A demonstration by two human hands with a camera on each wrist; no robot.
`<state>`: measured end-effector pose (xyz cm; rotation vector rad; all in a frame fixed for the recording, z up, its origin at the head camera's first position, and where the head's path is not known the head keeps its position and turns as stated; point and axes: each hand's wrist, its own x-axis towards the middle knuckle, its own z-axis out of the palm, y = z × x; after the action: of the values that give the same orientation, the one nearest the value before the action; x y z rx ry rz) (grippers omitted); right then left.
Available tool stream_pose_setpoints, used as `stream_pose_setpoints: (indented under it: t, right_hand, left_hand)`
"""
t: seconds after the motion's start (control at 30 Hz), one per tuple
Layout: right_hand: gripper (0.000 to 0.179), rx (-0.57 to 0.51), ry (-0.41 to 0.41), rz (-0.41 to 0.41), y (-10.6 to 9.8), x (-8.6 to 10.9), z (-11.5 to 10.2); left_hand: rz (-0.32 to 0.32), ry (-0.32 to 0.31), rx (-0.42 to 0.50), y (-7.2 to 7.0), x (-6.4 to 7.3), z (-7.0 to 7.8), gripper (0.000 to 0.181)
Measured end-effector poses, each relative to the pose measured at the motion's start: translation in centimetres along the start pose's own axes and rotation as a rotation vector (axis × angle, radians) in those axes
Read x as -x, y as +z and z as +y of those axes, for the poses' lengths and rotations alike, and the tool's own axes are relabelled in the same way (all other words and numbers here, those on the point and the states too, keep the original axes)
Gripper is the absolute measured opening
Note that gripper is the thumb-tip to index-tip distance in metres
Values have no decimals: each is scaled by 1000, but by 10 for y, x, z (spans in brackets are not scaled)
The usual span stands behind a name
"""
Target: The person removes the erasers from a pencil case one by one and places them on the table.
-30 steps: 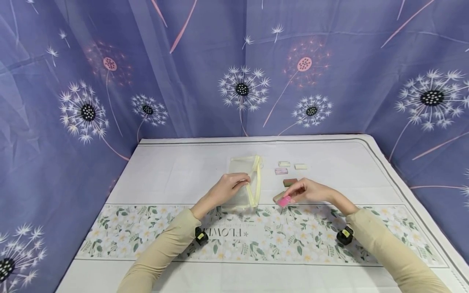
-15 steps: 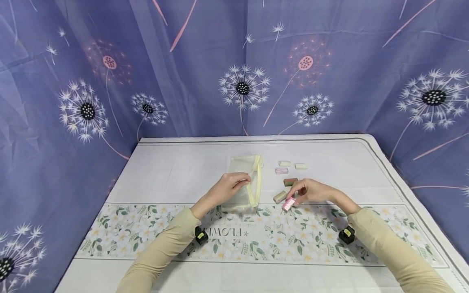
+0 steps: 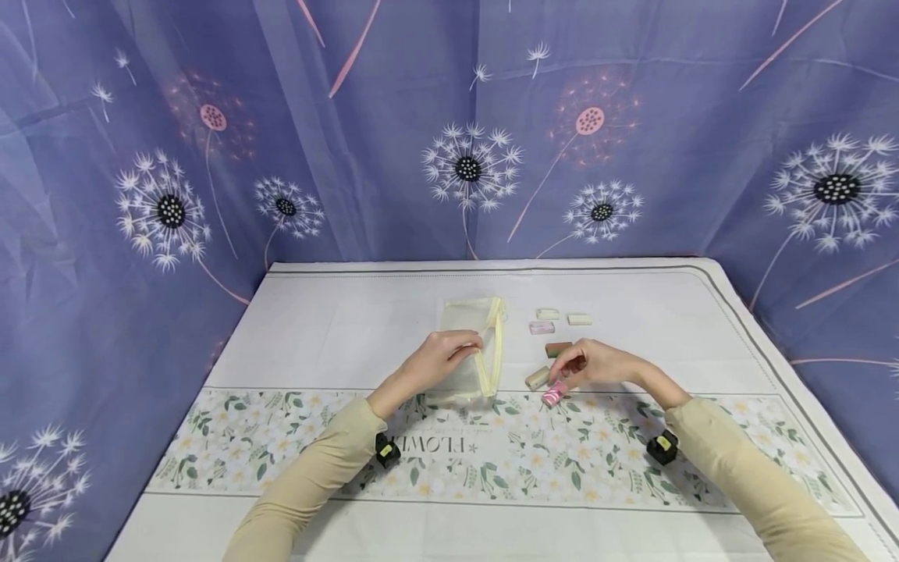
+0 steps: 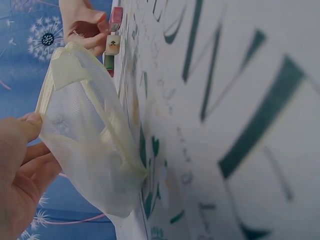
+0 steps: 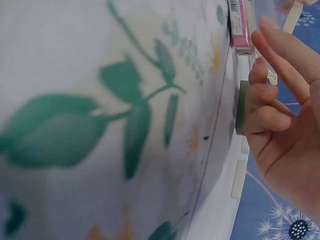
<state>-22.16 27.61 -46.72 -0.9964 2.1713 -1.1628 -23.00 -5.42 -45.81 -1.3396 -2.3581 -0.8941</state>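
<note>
My left hand [image 3: 442, 361] pinches the open edge of a see-through mesh pouch [image 4: 90, 135] with pale yellow zipper trim. The pouch lies on its side, mouth toward the right. My right hand [image 3: 597, 365] holds a small pink block [image 3: 554, 393] by its end with thumb and fingertips, low over the table. A white label with a barcode shows on the pink block [image 5: 239, 25] in the right wrist view. Just left of it lies a beige block [image 3: 538, 378]. A brown and green block [image 3: 557, 350] sits behind the right fingers.
Farther back lie a lilac block [image 3: 541, 328] and two pale blocks, one cream [image 3: 579, 319] and one whitish [image 3: 547, 314]. The white tablecloth [image 3: 351, 312] has a flowered band across it. A purple dandelion curtain [image 3: 379, 156] stands behind the table.
My right hand has drawn the pink block slightly rightward, away from the beige block, and turned it so a patterned face shows. My left hand keeps its grip on the pouch.
</note>
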Motion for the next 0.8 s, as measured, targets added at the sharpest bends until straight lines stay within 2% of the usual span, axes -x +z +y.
stream_pose_setpoints:
  t: [0.2,0.33,0.47,0.8]
  right_hand:
    - [19,33,-15,38,-2,-12,-5]
    - [19,5,8,52,-2,-19,-10]
    - [21,-2,34,82,-1,-23,-13]
    - [23,5,22,138,0,-31,-13]
  left_hand:
    - [7,2,-12,0,0,2,13]
    - [4,-8,-7,-1,1,3,13]
    - [1,-21,2,0,0,4,13]
    - [-10,-28,13,0,0,2,13]
